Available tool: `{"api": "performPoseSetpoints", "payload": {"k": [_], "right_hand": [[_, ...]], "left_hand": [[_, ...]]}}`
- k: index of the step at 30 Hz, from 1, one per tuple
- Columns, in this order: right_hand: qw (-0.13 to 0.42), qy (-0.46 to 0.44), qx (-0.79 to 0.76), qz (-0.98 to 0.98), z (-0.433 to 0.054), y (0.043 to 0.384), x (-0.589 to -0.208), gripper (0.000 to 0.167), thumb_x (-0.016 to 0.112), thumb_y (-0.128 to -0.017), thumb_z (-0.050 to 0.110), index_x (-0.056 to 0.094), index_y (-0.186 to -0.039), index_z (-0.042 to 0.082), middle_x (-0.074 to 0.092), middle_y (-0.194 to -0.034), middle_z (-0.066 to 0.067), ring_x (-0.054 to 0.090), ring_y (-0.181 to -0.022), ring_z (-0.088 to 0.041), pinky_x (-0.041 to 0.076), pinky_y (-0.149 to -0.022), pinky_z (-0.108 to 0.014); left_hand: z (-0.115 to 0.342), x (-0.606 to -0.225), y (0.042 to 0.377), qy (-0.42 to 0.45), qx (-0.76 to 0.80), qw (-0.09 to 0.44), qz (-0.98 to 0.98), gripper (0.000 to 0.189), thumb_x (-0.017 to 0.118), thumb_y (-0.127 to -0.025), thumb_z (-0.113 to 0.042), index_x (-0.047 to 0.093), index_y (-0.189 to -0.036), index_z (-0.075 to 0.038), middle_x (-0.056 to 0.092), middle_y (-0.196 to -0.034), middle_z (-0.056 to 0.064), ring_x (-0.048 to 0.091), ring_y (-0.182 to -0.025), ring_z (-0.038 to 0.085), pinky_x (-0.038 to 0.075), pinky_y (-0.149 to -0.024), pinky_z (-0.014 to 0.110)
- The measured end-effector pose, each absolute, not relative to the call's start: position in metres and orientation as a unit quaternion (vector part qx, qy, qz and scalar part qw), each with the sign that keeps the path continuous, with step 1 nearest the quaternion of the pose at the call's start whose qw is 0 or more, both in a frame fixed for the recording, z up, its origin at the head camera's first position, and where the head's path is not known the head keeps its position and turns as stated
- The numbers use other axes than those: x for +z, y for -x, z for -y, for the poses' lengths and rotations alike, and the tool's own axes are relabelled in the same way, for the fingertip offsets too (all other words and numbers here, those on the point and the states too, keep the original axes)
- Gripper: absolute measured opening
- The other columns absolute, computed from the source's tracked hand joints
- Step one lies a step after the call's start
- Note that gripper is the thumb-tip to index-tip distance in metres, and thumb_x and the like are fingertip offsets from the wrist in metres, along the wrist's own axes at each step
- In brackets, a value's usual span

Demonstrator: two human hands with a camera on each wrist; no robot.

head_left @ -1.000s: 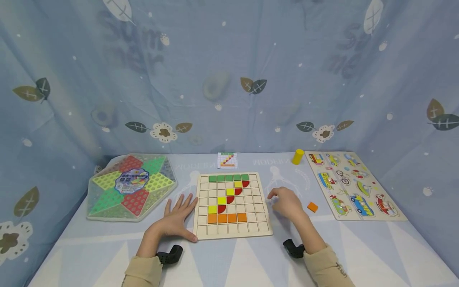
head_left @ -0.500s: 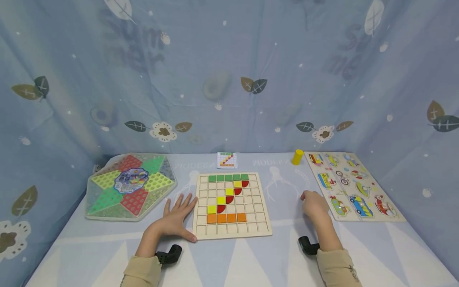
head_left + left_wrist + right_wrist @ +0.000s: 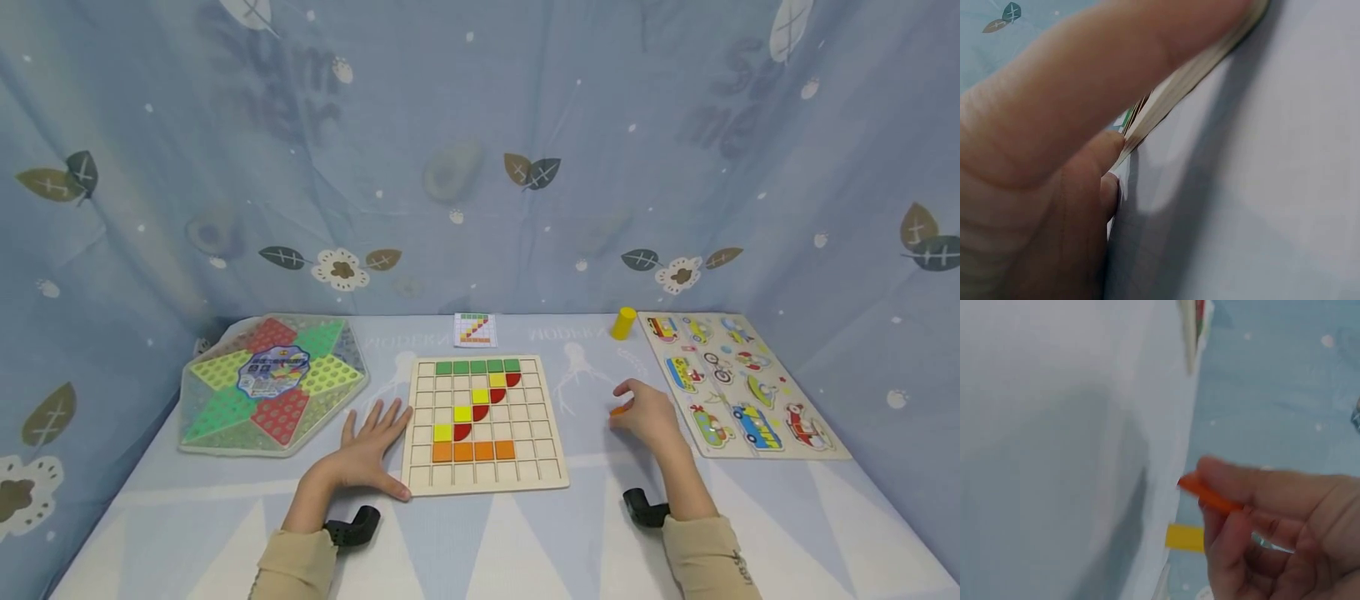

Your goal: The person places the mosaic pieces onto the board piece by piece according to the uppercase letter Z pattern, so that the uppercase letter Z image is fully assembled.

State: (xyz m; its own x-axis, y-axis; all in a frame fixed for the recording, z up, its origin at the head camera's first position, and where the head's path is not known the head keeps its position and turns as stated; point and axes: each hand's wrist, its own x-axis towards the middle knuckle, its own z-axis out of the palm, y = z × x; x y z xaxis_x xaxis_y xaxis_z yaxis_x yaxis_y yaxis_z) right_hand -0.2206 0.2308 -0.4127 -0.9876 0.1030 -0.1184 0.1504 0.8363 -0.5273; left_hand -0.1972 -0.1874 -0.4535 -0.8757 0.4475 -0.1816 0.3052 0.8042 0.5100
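Observation:
A wooden grid board (image 3: pixel 536 429) lies flat in the middle of the table, bearing green, yellow and orange squares and red quarter-round tiles. My left hand (image 3: pixel 367 454) is spread at its left side, thumb and fingertips touching the edge; in the left wrist view the thumb crosses close over the board's side. To the right of the board, my right hand (image 3: pixel 651 417) pinches an orange square tile (image 3: pixel 1210 495) between thumb and fingers, lifted off the table. Behind the board lies a small pattern card (image 3: pixel 476 331) printed with a similar coloured layout.
On the left lies a hexagonal game board (image 3: pixel 273 383) with a coloured star under a clear cover. A wooden picture puzzle (image 3: pixel 731 375) with vehicles lies at the right, and a yellow cylinder (image 3: pixel 623 323) stands beside its far corner. A patterned curtain (image 3: pixel 480 208) hangs behind the table.
My right hand moved right, away from the board, to the loose orange tile, and now pinches it above the table. The left hand stays at the board's left edge.

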Motion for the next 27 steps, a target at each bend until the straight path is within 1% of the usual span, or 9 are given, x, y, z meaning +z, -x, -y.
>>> {"api": "performPoseSetpoints", "payload": {"k": [3,6,8,12,16,20,27], "right_hand": [[0.05,-0.053,-0.324,-0.943,-0.215,0.222,-0.41,0.037,0.079,-0.071,0.014,0.057,-0.099,0.003,0.063,-0.081,-0.01,0.055,-0.064,-0.018,0.043,-0.056,-0.029],[0.068,-0.034,-0.36,-0.93,-0.195,0.22,-0.408,0.032,0.08,-0.07,0.016,0.057,-0.09,0.006,0.06,-0.074,-0.005,0.053,-0.06,-0.016,0.042,-0.054,-0.028],[0.088,-0.008,-0.386,-0.918,-0.182,0.218,-0.408,0.027,0.08,-0.071,0.013,0.059,-0.086,0.006,0.06,-0.072,-0.003,0.053,-0.061,-0.015,0.044,-0.055,-0.027],[0.131,0.068,-0.413,-0.899,-0.159,0.213,-0.41,0.015,0.076,-0.073,0.005,0.066,-0.083,0.008,0.061,-0.072,-0.001,0.054,-0.068,-0.015,0.045,-0.061,-0.027],[0.156,0.119,-0.397,-0.896,-0.143,0.213,-0.418,0.011,0.072,-0.075,-0.001,0.068,-0.08,0.008,0.059,-0.07,0.001,0.052,-0.068,-0.014,0.043,-0.062,-0.026],[0.157,0.115,-0.367,-0.91,-0.133,0.214,-0.424,0.012,0.072,-0.075,-0.002,0.069,-0.075,0.009,0.055,-0.067,0.001,0.049,-0.066,-0.014,0.042,-0.059,-0.025],[0.13,0.119,-0.299,-0.938,-0.126,0.211,-0.428,0.015,0.074,-0.073,0.0,0.068,-0.071,0.014,0.054,-0.065,0.003,0.047,-0.065,-0.013,0.041,-0.06,-0.025]], "left_hand": [[0.187,-0.453,0.197,-0.2,0.239,0.147,-0.939,0.125,0.08,-0.055,-0.058,0.016,-0.148,-0.005,0.005,-0.154,0.019,-0.008,-0.138,0.042,-0.013,-0.101,0.064],[0.186,-0.454,0.197,-0.2,0.24,0.146,-0.939,0.124,0.08,-0.055,-0.058,0.017,-0.148,-0.005,0.005,-0.154,0.019,-0.007,-0.138,0.042,-0.012,-0.101,0.064],[0.186,-0.454,0.196,-0.202,0.241,0.147,-0.938,0.124,0.08,-0.055,-0.057,0.017,-0.148,-0.005,0.005,-0.153,0.02,-0.007,-0.138,0.043,-0.012,-0.101,0.064],[0.185,-0.455,0.197,-0.205,0.24,0.147,-0.937,0.124,0.08,-0.055,-0.057,0.017,-0.148,-0.005,0.006,-0.153,0.02,-0.006,-0.138,0.043,-0.012,-0.102,0.064],[0.184,-0.456,0.198,-0.205,0.238,0.144,-0.938,0.124,0.08,-0.055,-0.057,0.017,-0.148,-0.005,0.006,-0.154,0.019,-0.006,-0.138,0.042,-0.012,-0.102,0.064],[0.184,-0.457,0.199,-0.208,0.238,0.143,-0.938,0.124,0.08,-0.055,-0.057,0.017,-0.148,-0.005,0.006,-0.153,0.02,-0.006,-0.138,0.043,-0.011,-0.102,0.064],[0.183,-0.457,0.197,-0.211,0.242,0.144,-0.936,0.123,0.08,-0.055,-0.056,0.018,-0.148,-0.004,0.006,-0.153,0.02,-0.006,-0.138,0.043,-0.012,-0.101,0.065]]}}
